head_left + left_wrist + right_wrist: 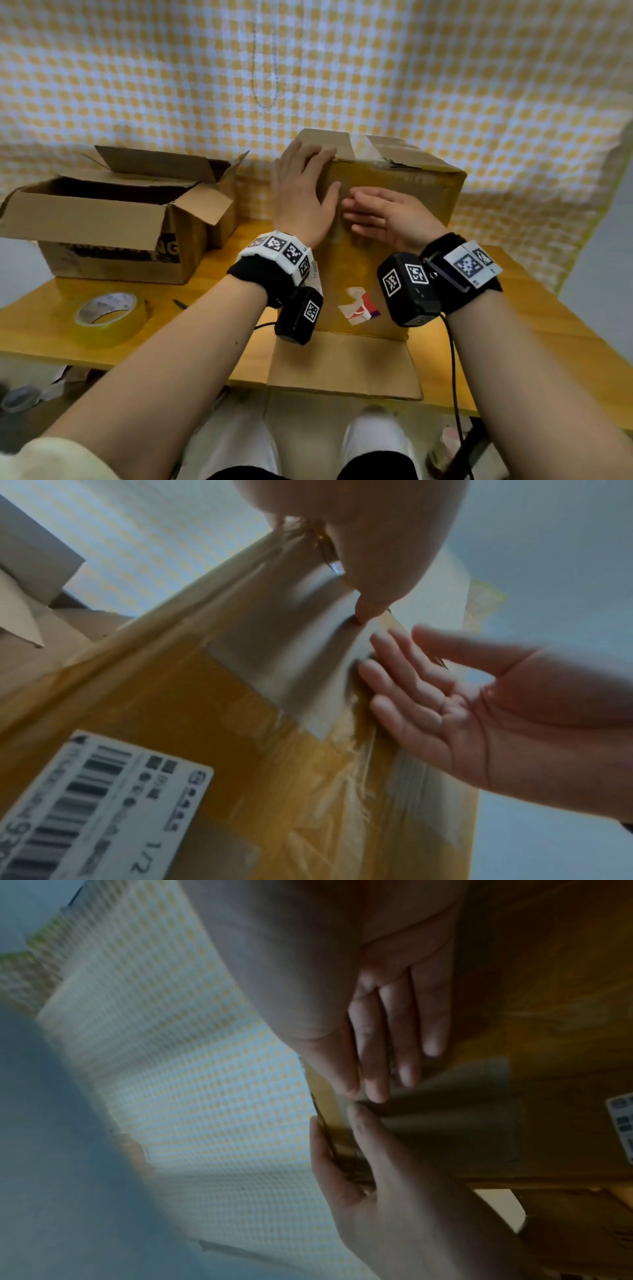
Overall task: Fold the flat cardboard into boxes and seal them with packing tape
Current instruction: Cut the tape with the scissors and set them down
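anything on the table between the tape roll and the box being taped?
Head view: only a small dark object on the table, between tape roll and box.

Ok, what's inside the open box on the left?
The open box shows only dark interior below its raised flaps. Its near wall hides the bottom, so any contents cannot be seen.

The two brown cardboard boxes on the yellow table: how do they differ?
The brown cardboard box on the left stands with its top flaps open and untouched; the brown cardboard box in the middle is closed along its far edge with clear tape. Both hands, left and right, press flat on the middle one. The left box bears black print, the middle one a barcode label. Both are worn corrugated cardboard.
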